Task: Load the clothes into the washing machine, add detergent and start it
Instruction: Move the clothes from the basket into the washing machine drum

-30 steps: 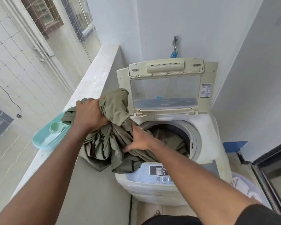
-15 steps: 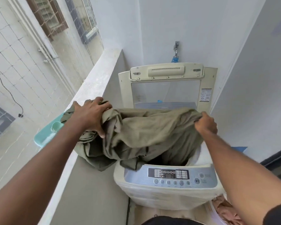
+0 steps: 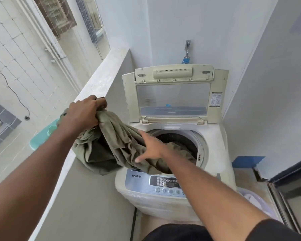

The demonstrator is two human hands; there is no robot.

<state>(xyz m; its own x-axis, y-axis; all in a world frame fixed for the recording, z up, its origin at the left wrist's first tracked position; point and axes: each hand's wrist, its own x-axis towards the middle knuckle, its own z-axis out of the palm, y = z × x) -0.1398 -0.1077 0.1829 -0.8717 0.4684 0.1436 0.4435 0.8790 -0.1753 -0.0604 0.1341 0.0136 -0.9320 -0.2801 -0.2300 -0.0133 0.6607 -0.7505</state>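
Two hands on olive cloth [image 3: 118, 141] over open washing machine [image 3: 215, 141]: left hand [image 3: 83, 113] gripping bunched fabric, right hand [image 3: 151, 146] spread flat, pressing it drumward.

Soft cloth and yellowed plastic
The olive garment [image 3: 115, 141] looks matt and creased; the washing machine [image 3: 221, 146] is dull plastic, its lid window [image 3: 172, 96] glossy.

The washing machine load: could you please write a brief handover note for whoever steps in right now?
Left hand grips a bunch of the olive-green cloth above the ledge.
Right hand, fingers spread, presses the cloth toward the drum.
The cream top-loading washing machine has its lid up; part of the cloth lies inside, the rest hangs over the front left rim.
Left: push the cloth in, add detergent, close, start.
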